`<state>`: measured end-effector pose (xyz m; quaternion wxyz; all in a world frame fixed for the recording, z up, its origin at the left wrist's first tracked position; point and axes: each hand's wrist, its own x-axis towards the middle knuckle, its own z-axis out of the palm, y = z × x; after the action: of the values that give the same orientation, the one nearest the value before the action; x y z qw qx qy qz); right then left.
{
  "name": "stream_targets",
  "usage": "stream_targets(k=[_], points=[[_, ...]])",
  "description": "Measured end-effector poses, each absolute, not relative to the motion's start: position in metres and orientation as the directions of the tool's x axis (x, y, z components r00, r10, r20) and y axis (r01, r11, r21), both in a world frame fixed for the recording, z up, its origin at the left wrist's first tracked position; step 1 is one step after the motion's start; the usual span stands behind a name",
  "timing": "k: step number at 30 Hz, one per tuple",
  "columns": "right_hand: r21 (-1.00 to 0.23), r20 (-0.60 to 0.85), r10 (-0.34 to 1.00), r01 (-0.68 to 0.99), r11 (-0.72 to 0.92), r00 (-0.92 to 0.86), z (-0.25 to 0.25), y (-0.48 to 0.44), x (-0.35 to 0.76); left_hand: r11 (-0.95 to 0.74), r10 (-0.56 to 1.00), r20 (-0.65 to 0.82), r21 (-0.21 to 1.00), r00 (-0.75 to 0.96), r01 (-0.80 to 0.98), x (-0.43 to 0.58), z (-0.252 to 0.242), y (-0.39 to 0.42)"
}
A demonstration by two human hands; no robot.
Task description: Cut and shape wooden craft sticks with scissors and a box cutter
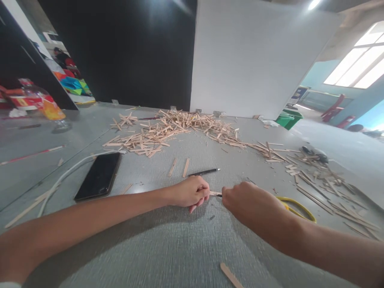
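Note:
My left hand [192, 193] is closed in a pinch round a small flat wooden craft stick [213, 193], whose end sticks out to the right. Close beside it, my right hand [244, 199] is curled into a fist. A short dark tip shows between the fingers and the stick; the rest of that object is hidden in the fist. A black pen [204, 172] lies just beyond my left hand. Two separate craft sticks, a left one [173, 167] and a right one [186, 167], lie further up. By my right wrist is a yellow loop [300, 210], partly covered.
A large heap of craft sticks [180, 126] spreads across the back, with cut pieces [336, 188] at right. A phone [99, 176] and white cable [64, 174] lie left, near a bottle [49, 106]. One stick [231, 275] lies at the front. Panels stand behind.

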<state>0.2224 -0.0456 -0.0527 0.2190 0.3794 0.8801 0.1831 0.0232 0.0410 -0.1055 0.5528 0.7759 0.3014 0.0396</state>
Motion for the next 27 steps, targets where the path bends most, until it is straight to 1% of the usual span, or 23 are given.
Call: stream_targets(k=[2, 8, 15, 23, 27], points=[[0.488, -0.246, 0.752, 0.592, 0.641, -0.612, -0.054, -0.045, 0.223, -0.210, 0.513, -0.277, 0.877, 0.813, 0.432, 0.023, -0.105, 0.041], [0.457, -0.209, 0.784, 0.650, 0.606, -0.584, -0.083, -0.035, 0.256, -0.222, 0.519, -0.295, 0.860, 0.802, 0.459, 0.024, -0.113, 0.043], [0.455, -0.280, 0.745, 0.599, 0.659, -0.606, -0.054, -0.041, 0.217, -0.227, 0.521, -0.306, 0.850, 0.796, 0.475, 0.023, -0.111, 0.042], [0.500, -0.240, 0.807, 0.644, 0.579, -0.540, -0.078, -0.044, 0.245, -0.219, 0.540, -0.318, 0.840, 0.779, 0.496, 0.025, -0.120, 0.045], [0.508, -0.259, 0.791, 0.618, 0.600, -0.555, -0.068, -0.050, 0.228, -0.227, 0.537, -0.316, 0.839, 0.782, 0.495, 0.024, -0.119, 0.045]])
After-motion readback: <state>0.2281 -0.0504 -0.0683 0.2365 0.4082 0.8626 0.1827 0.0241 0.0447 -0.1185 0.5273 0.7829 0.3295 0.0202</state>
